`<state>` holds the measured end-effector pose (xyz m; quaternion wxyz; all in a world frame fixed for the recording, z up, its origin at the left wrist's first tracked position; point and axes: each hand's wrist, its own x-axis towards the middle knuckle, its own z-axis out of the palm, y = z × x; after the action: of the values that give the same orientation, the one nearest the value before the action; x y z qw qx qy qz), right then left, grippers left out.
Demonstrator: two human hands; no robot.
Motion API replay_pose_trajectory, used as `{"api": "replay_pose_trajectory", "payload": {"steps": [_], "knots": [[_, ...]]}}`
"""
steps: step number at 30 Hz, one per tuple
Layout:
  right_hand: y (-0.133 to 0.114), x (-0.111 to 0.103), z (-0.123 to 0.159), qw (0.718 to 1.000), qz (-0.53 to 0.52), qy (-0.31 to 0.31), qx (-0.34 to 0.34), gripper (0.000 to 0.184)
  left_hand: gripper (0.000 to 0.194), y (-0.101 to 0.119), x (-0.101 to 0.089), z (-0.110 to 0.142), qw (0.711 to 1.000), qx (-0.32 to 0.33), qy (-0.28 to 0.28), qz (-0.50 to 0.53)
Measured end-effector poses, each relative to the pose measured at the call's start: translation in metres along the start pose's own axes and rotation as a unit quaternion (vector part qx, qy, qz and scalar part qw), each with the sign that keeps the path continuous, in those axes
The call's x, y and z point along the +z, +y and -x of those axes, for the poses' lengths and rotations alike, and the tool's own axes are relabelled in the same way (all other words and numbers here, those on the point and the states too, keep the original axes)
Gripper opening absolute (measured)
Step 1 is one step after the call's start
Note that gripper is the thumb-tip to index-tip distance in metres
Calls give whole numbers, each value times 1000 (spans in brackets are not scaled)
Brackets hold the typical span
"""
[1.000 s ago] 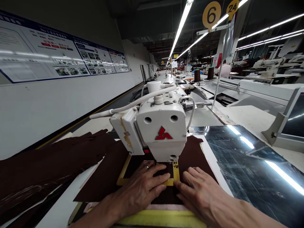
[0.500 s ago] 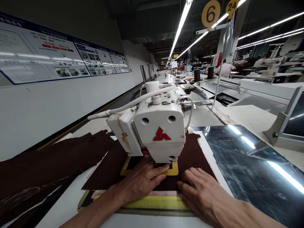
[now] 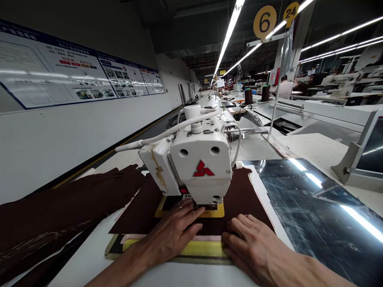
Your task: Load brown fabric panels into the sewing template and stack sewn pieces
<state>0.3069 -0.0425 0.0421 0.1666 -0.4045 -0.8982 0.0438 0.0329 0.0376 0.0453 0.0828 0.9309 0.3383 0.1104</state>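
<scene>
while steadying brown fabric (image 3: 243,195) under the sewing machine (image 3: 203,185), probably mid-seam by the yellow frame (image 3: 214,214), with flat left hand (image 3: 176,227) at its 7 o'clock, half-curled right hand (image 3: 251,239) at 5 (can't tell if pinching). next, likely: feed evenly.

Tally. Hands: two, one left hand (image 3: 176,226) and one right hand (image 3: 253,239). Ring (image 3: 180,206): one. Foreground sewing machine (image 3: 199,145): one, bearing one red emblem (image 3: 204,169) and three large round holes on its face. Yellow frame (image 3: 220,213): one. Yellow strip (image 3: 206,248): one. Flat brown panel (image 3: 245,199): one. Brown heap (image 3: 72,191): one (pieces within it past counting). Screen (image 3: 372,143): one. Thread cones (image 3: 248,97): two. Large round number signs (image 3: 265,22): two, a 6 and a 24. Wall board (image 3: 74,75): at least three sections. Pale-topped person (image 3: 286,89): one; figures beyond too small to count.
</scene>
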Motion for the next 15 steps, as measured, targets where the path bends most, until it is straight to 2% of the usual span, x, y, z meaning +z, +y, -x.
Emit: {"api": "replay_pose_trajectory", "payload": {"steps": [6, 10, 15], "knots": [[0, -9, 6, 1000, -20, -3, -13, 20, 47, -22, -11, 32, 998, -49, 13, -27], [10, -17, 17, 998, -51, 43, -15, 22, 48, -48, -22, 63, 993, -96, 25, -68], [36, -27, 38, 989, -86, 110, 47, 24, 53, -85, -34, 101, 978, -178, 51, -98]]}}
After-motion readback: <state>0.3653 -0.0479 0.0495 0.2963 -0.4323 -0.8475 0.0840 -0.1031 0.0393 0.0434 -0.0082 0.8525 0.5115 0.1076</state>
